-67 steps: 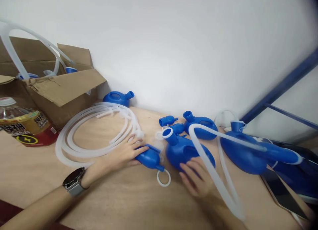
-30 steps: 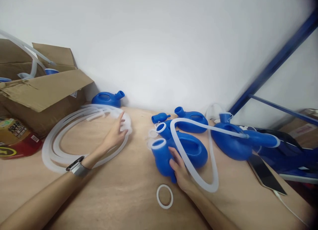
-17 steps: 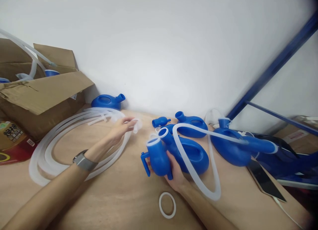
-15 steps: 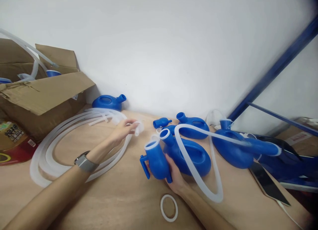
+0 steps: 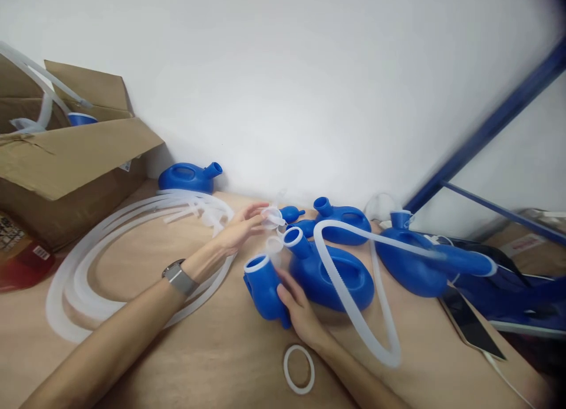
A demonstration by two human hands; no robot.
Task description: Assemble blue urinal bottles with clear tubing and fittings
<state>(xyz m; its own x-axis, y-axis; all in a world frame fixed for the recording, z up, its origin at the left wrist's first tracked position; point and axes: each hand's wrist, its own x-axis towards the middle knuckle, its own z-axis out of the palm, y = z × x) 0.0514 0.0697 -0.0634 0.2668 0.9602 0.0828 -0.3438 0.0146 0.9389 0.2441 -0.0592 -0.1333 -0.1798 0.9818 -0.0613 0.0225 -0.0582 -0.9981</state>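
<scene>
My left hand (image 5: 242,227), a watch on its wrist, pinches a small translucent plastic cap (image 5: 271,217), blurred, above the table. My right hand (image 5: 300,309) is closed around a blue plastic urinal cup (image 5: 265,291); its mouth, with a white ring, faces up and its side handle is mostly hidden. A white lid (image 5: 274,244) hangs near the mouth of a blue urinal bottle (image 5: 336,279) just behind the cup. A white ring (image 5: 299,369) lies on the table below my right hand.
A white hose (image 5: 354,315) loops over the bottle; coiled hose (image 5: 66,297) lies at left. More blue bottles (image 5: 347,223), (image 5: 186,178) stand along the wall. A cardboard box (image 5: 79,155) is at left, a phone (image 5: 471,323) and blue metal frame (image 5: 490,126) at right.
My left hand has moved to the right with the translucent cap, past the coiled hose. My right hand has turned the blue cup and shifted it slightly left, so its handle shows less.
</scene>
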